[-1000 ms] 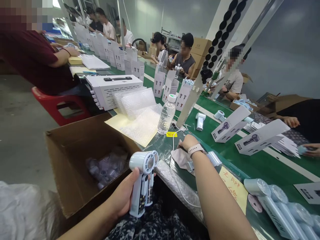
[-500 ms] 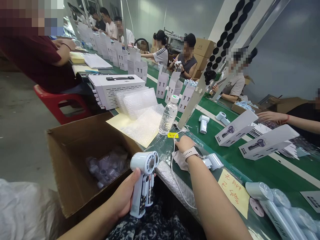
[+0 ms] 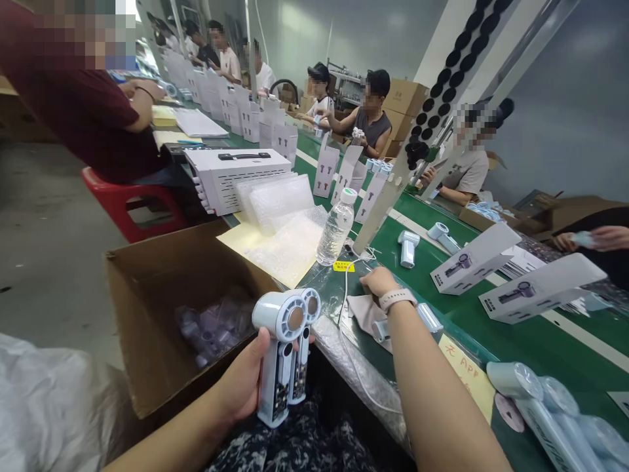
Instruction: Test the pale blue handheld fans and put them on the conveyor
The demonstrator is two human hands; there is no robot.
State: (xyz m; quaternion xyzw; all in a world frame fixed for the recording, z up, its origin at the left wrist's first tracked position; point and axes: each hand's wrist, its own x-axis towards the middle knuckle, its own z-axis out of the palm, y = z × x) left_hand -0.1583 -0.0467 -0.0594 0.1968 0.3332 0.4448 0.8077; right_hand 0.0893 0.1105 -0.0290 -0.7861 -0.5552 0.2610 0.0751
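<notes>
Low in front of me, my left hand grips two light-blue handheld fans side by side. Their round heads point up, and the handles are open along one side, showing circuit boards. On the table's near edge, my right hand is closed with its fingers curled down; what they hold, if anything, is hidden. A grey cloth lies just below that hand. Behind my right wrist, partly covered by my arm, lies another light-blue fan.
A cardboard box holding bagged parts stands left of my knees. A water bottle, bubble-wrap sheets and a white cable lie near my right hand. Printed cartons and wrapped fans stand right. Co-workers sit along the green belt.
The fans in my left hand have turned slightly, showing more of their faces. My right hand has shifted a little to the right, and the cloth beneath lies differently. A co-worker's hands at right have drawn back.
</notes>
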